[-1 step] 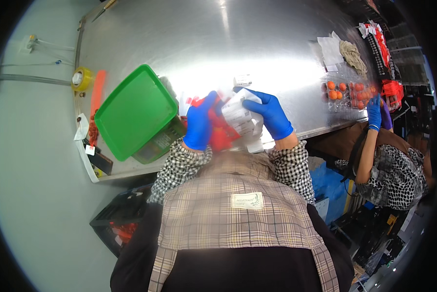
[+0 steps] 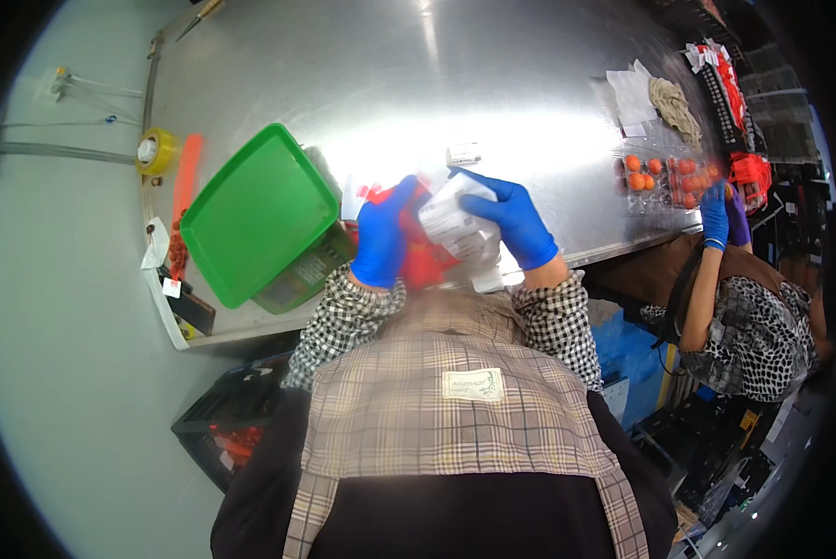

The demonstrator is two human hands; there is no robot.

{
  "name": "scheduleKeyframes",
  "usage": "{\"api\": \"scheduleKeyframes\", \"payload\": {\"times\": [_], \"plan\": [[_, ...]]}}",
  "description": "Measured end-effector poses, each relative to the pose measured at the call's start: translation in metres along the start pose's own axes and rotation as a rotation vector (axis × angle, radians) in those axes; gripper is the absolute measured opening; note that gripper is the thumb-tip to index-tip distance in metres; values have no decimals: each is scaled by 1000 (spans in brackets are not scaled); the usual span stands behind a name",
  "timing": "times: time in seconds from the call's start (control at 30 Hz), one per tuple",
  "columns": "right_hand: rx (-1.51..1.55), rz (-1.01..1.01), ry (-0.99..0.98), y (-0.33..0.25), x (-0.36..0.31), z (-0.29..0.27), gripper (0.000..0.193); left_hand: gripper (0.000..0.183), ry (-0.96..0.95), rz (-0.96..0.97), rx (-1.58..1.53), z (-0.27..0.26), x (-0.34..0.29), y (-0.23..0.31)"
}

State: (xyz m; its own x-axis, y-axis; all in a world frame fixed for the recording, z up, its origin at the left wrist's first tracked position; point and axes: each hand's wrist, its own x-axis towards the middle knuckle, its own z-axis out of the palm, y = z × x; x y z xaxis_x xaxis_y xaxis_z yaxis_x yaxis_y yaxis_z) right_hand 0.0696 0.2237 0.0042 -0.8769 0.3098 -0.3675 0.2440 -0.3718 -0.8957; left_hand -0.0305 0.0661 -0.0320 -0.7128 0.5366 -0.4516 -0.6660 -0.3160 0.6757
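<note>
My left hand (image 2: 379, 240), in a blue glove, is closed on a bunch of red material (image 2: 427, 264) that looks like netting, blurred by motion. In my right hand (image 2: 522, 228), also blue-gloved, are white printed labels (image 2: 444, 222), pinched between thumb and fingers. The two hands are close together over the table's near edge, and the labels overlap the red material. Just beyond my right fingertips a small white label stack (image 2: 464, 154) lies on the metal table (image 2: 493, 65). A green lid or tray (image 2: 261, 219) sits tilted on a green container (image 2: 301, 279) left of my left hand.
Yellow tape (image 2: 157, 152) and an orange strip (image 2: 186, 182) lie along the left edge. At the right, a co-worker's blue-gloved hand (image 2: 714, 216) is by clear packs of orange-red round produce (image 2: 644, 174). A cloth (image 2: 674, 110) lies beyond. A black crate (image 2: 215, 410) stands below left.
My right hand and the labels have shifted very slightly left, toward the red material. My left hand stays in place.
</note>
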Motion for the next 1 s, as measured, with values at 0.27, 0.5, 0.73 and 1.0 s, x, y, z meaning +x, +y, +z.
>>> {"api": "scheduleKeyframes", "payload": {"times": [0.27, 0.5, 0.73, 1.0], "plan": [[-152, -46, 161, 8, 10, 2, 26, 28, 30, 22, 62, -1, -3, 1], [-268, 20, 49, 8, 14, -10, 33, 30, -244, 182, 311, -28, 11, -19], [-216, -189, 181, 6, 9, -4, 39, 40, -33, -90, 157, -21, 7, -15], [-577, -194, 186, 13, 12, 16, 40, 31, 105, 118, -5, -1, 7, -39]]}}
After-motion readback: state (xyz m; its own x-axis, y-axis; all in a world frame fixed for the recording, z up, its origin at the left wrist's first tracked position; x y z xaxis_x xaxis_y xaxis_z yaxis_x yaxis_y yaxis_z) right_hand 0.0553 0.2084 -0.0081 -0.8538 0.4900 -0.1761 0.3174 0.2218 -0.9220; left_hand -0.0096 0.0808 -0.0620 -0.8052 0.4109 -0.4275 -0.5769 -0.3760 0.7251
